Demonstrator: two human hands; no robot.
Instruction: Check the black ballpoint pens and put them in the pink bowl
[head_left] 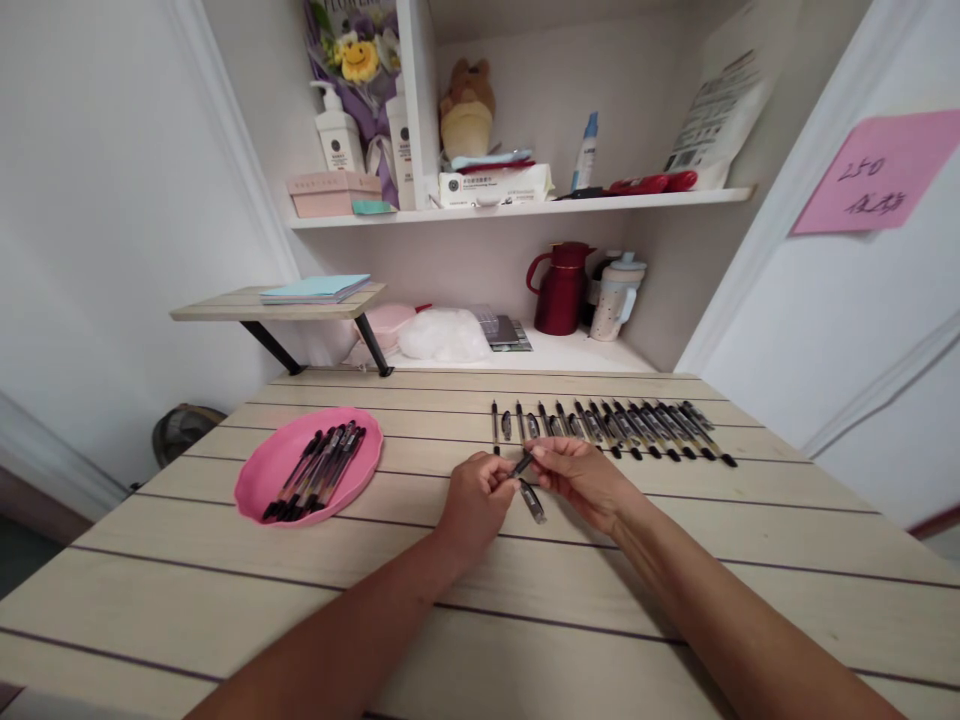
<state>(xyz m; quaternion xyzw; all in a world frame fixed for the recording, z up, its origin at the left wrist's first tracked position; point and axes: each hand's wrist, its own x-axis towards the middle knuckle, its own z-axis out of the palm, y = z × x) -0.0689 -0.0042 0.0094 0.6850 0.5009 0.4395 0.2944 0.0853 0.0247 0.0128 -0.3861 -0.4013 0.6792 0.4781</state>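
Pale wooden tabletop (600,560) with dark grooves runs under white shelves. At its middle, both hands meet over a pen (529,492): the left hand (474,500) pinches its near part, the right hand (577,475) grips the dark cap end. Just beyond lies a row of pens (622,425); far left, a pink plate (259,480) carries more pens (319,468)
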